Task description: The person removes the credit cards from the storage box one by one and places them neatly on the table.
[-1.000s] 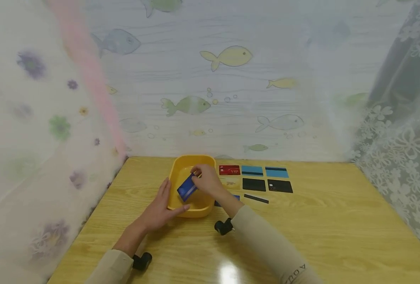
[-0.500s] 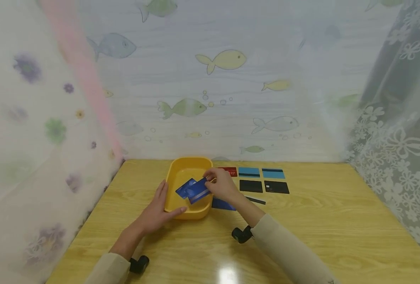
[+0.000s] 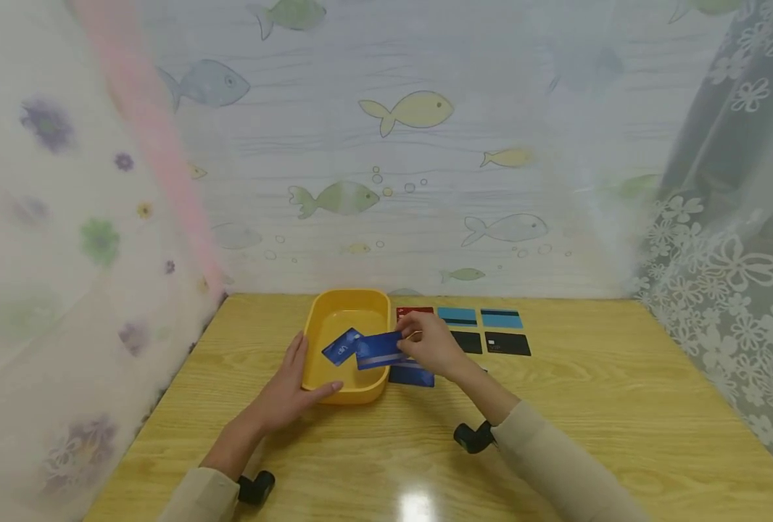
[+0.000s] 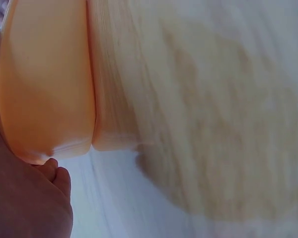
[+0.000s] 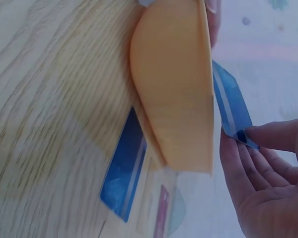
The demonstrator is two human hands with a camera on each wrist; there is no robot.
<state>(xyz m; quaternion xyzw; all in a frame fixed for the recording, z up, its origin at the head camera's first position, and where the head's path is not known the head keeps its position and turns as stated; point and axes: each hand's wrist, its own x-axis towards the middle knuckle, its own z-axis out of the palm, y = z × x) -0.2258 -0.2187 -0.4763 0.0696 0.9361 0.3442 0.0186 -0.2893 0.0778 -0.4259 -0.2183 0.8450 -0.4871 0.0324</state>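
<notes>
A blue plastic card (image 3: 376, 351) with a pale stripe is pinched between the thumb and fingers of my right hand (image 3: 437, 348). It hangs over the right rim of a yellow plastic tub (image 3: 354, 396). My left hand (image 3: 280, 391) holds the tub's near left corner, its fingers along the left wall and its thumb over the near rim. Inside the tub lies another blue card (image 3: 339, 348) marked VIP. Just right of the tub, a striped blue card (image 3: 412, 375) lies on the table, partly below the held card in the head view.
Right of the tub lie a red card (image 3: 407, 313), partly behind my right hand, two light blue cards (image 3: 457, 317) with black stripes, and two black cards (image 3: 507, 344). All rest on the wood-grain table (image 3: 589, 406). Behind stands a fish-print curtain (image 3: 412, 203).
My right hand has moved right with the pinched blue card, from over the tub's middle to its right rim, uncovering the VIP card inside. The left hand stays on the tub.
</notes>
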